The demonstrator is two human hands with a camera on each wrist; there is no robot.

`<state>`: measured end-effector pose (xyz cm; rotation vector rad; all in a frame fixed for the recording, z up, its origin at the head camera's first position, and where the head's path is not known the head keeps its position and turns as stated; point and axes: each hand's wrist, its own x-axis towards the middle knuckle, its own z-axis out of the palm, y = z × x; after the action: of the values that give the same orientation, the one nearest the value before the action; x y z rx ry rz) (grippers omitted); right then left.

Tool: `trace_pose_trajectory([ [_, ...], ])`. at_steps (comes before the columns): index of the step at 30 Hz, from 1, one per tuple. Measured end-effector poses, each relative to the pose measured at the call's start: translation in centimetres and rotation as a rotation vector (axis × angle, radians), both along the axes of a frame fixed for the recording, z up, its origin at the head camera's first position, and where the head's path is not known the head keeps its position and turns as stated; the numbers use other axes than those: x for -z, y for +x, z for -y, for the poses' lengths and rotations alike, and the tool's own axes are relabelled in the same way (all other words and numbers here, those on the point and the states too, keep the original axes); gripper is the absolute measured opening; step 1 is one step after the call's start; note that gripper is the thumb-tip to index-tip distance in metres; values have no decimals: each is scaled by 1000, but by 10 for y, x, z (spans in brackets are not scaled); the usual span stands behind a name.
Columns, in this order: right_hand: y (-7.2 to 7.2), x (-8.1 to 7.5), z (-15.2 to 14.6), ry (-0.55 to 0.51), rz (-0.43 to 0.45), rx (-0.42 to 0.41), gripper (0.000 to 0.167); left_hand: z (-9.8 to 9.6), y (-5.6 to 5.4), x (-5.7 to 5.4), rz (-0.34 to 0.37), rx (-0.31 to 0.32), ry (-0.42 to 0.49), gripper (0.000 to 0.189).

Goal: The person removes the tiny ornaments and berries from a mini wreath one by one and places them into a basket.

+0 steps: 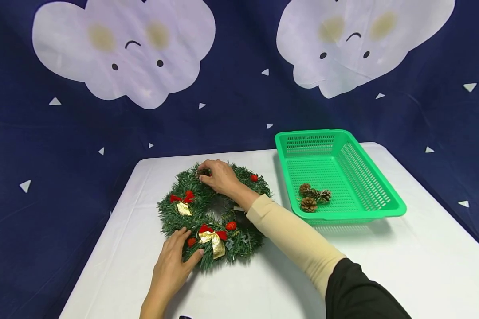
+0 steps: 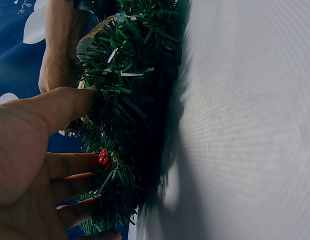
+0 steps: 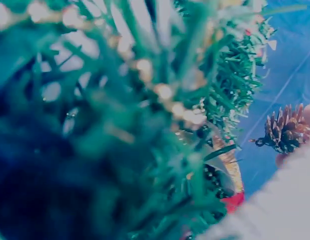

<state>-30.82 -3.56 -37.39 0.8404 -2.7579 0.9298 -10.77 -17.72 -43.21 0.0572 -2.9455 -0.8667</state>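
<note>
A green Christmas wreath (image 1: 171,217) lies on the white table, trimmed with red and gold bows (image 1: 212,238) and red berries (image 1: 231,225). Over its far side, my right hand (image 1: 222,178) pinches a small brown pine cone (image 3: 287,131). The right wrist view shows a small loop on the cone's end, apart from the greenery there. My left hand (image 1: 173,263) rests on the wreath's near left edge, fingers and thumb spread; the left wrist view shows the fingertips among the green needles beside a red berry (image 2: 104,159).
A green plastic basket (image 1: 345,215) stands at the table's right rear. Several pine cones (image 1: 309,204) lie in its near left corner. Behind the white table (image 1: 115,266) hangs a dark blue cloth (image 1: 239,119) with clouds. A small dark object (image 1: 185,317) shows at the bottom edge.
</note>
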Motion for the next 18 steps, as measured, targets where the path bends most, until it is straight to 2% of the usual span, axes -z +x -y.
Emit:
trace_pose_trajectory([
  [4, 4, -5, -2, -21, 26, -2, 31, 0, 0, 0, 3, -1, 1, 69],
  [12, 12, -13, -10, -140, 95, -10, 31, 1, -1, 1, 2, -3, 2, 69],
  [18, 20, -16, -19, -191, 135, 1, 31, 1, 0, 1, -7, 3, -5, 69],
])
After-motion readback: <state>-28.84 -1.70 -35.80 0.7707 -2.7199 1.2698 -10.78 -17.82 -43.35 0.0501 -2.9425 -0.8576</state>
